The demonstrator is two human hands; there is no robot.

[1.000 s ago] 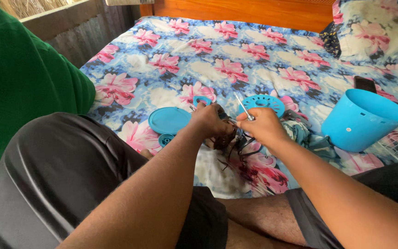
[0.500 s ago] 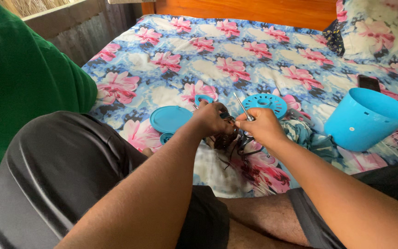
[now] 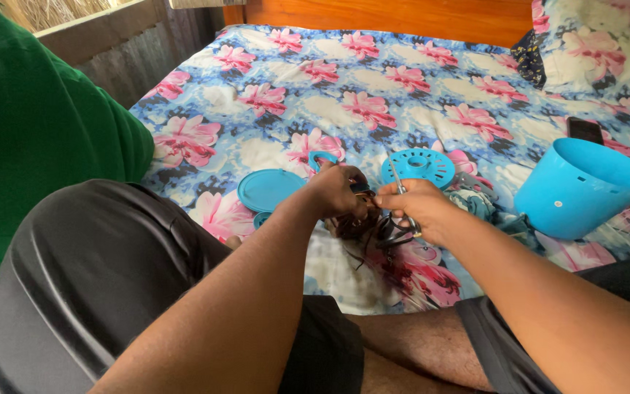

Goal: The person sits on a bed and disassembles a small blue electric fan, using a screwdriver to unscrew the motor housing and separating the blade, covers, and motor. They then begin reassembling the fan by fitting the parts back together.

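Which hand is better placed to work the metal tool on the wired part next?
Probably the right hand: it already grips the thin metal tool, tip down by the dark wired part. The left hand is closed on that part, steadying it.

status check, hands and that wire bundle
Left hand grips dark wire bundle. Right hand holds thin metal tool. Blue discs beside, nothing blocking.

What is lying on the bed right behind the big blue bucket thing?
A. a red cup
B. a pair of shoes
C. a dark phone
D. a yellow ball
C: a dark flat phone lies on the flowered bed sheet just behind the blue tub.
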